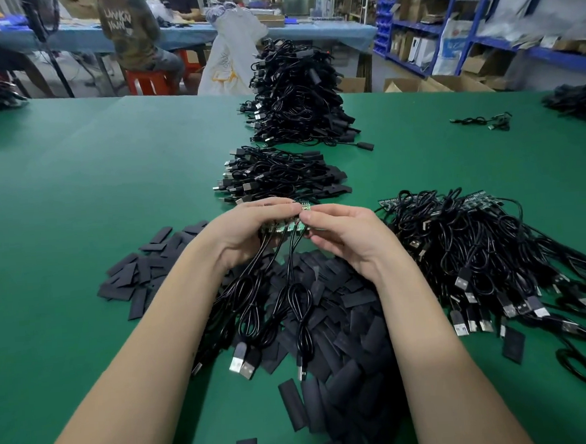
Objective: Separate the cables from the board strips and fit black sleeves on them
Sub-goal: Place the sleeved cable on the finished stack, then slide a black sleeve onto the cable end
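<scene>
Now | left hand (247, 224), right hand (347, 232) grip board strip (301, 209) | cables (275, 291) dangling

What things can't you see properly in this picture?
- Board strip, head view: mostly covered by the left hand and right hand, so its length and cable count are unclear.
- Sleeves: many lie hidden under both forearms and the hanging cables.
- Far cable pile: too tangled and small to count.
- Cable heap at the right: cut off by the picture's edge.
</scene>
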The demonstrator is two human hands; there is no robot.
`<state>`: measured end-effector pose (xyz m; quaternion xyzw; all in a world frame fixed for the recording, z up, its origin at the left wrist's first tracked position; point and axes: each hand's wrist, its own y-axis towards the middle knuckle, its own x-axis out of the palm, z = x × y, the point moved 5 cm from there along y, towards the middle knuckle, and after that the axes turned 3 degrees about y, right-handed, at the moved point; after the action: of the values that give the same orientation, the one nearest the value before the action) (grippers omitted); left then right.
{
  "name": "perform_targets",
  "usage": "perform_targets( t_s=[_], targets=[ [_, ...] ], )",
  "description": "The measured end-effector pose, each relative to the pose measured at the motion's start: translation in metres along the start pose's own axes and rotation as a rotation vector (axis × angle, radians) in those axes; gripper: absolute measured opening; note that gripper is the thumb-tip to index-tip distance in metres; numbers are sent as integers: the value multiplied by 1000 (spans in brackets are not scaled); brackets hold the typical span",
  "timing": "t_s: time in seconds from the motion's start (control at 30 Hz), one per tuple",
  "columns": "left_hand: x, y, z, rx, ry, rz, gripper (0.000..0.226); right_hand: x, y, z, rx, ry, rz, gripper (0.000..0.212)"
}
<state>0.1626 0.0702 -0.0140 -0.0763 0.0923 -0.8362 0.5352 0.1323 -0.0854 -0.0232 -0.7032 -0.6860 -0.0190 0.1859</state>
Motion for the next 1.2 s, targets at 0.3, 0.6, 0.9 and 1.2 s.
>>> perform_targets(
  t_s=[0.3, 0.6, 0.9, 1.2],
  targets=[
    [8, 1, -2, -12, -123, -82, 11, 2, -3, 0, 98, 190, -84, 18],
    [11, -4, -4, -71, -213, -125, 10, 11, -12, -1, 158, 335, -108, 24],
    [-9, -6, -1, 17, 31, 30, 13, 2, -13, -12, 64, 171, -78, 7],
    [-16, -14, 25, 262, 540, 339, 26, -8, -7, -12, -3, -22, -36, 18]
  ],
)
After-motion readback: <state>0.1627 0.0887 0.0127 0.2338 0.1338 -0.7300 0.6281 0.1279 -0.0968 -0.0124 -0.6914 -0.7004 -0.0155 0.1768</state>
